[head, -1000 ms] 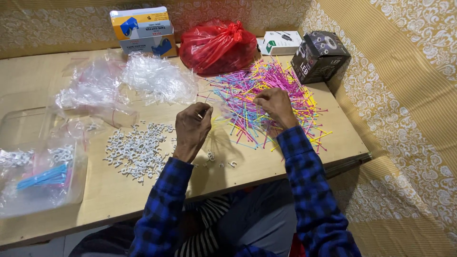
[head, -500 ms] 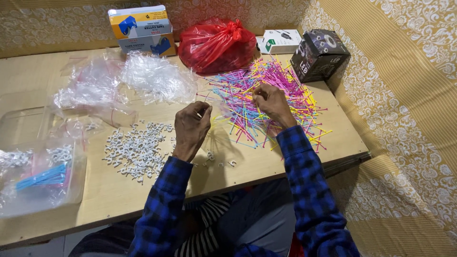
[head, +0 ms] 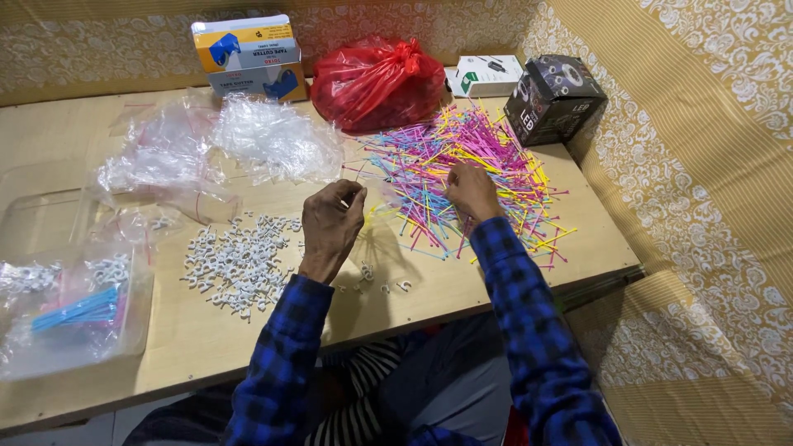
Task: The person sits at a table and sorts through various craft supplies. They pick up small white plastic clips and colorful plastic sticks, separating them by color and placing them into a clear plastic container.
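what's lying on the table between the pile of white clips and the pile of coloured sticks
In the head view, the left hand is raised between the white clips and coloured sticks, with a few stray clips below it.

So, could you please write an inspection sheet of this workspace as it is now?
Surface: pale wooden table, bare along the front edge.
Job's things: heap of coloured thin sticks; scatter of small white clips.
Clutter: clear plastic bags, red bag, black box, two stacked boxes, clear tub.
Hands: left hand raised, fingers pinched on something small; right hand on the sticks.
Cables: nothing seen.
Surroundings: patterned cloth walls.
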